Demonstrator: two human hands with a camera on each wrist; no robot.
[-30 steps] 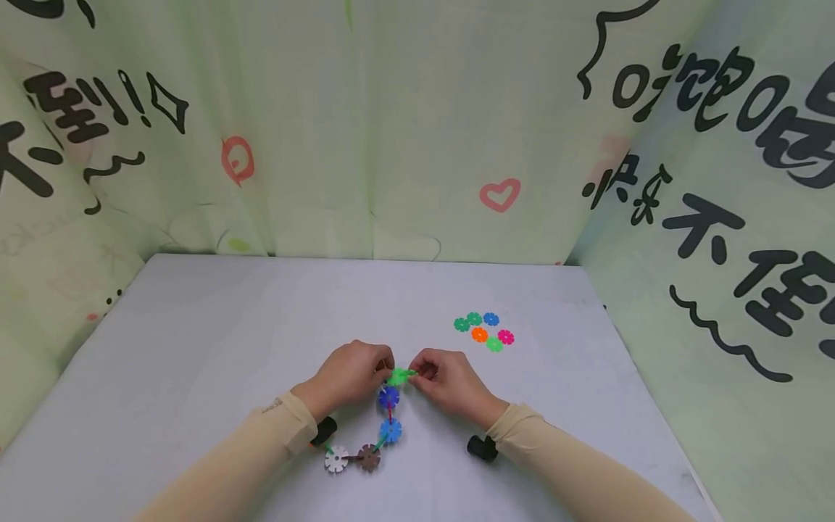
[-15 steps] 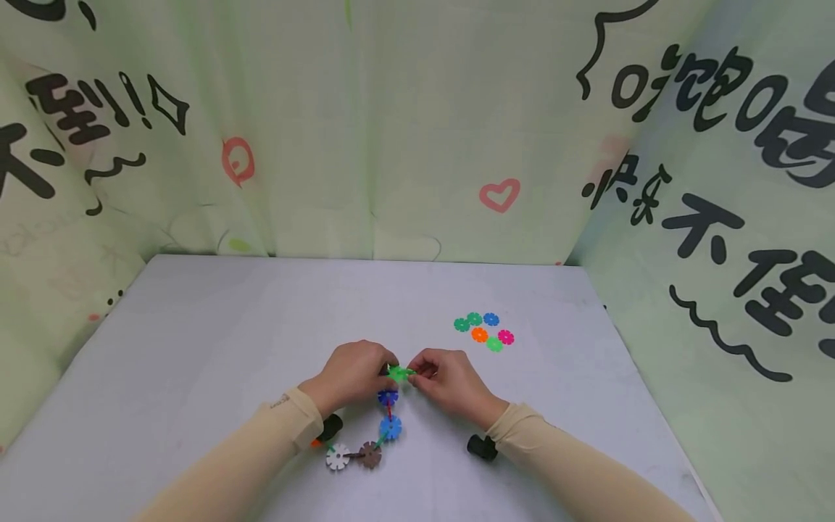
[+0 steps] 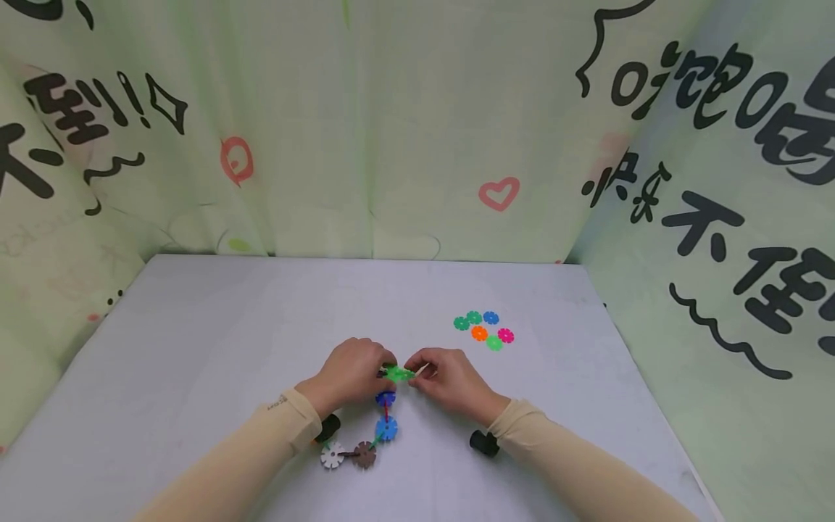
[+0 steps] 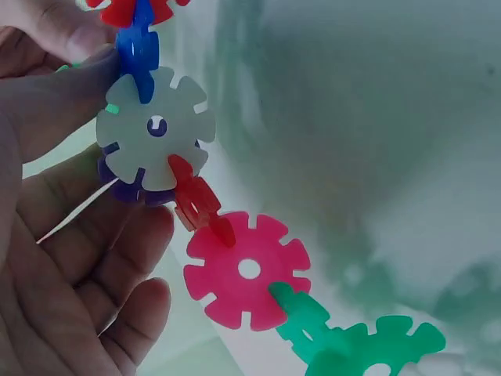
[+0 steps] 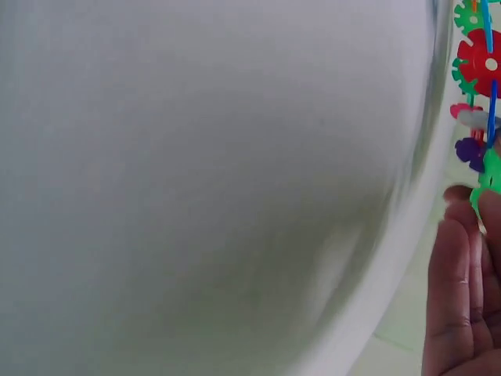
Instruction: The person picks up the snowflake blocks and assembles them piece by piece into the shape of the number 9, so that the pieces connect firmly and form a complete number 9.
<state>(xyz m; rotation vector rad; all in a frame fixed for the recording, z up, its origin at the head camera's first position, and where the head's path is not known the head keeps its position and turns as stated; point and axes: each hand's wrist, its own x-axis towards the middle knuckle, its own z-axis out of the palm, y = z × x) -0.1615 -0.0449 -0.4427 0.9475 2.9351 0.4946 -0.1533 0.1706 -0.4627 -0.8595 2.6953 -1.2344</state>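
My left hand (image 3: pixel 355 368) grips the disc chain (image 3: pixel 387 428), my right hand (image 3: pixel 453 380) pinches a green disc (image 3: pixel 399 374); black curtain lettering (image 3: pixel 712 209) includes "不".

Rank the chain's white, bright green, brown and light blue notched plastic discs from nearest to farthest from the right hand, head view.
1. Bright green disc, just left of the right hand.
2. Light blue disc, lower left.
3. Brown disc, further lower left.
4. White disc, leftmost of these.
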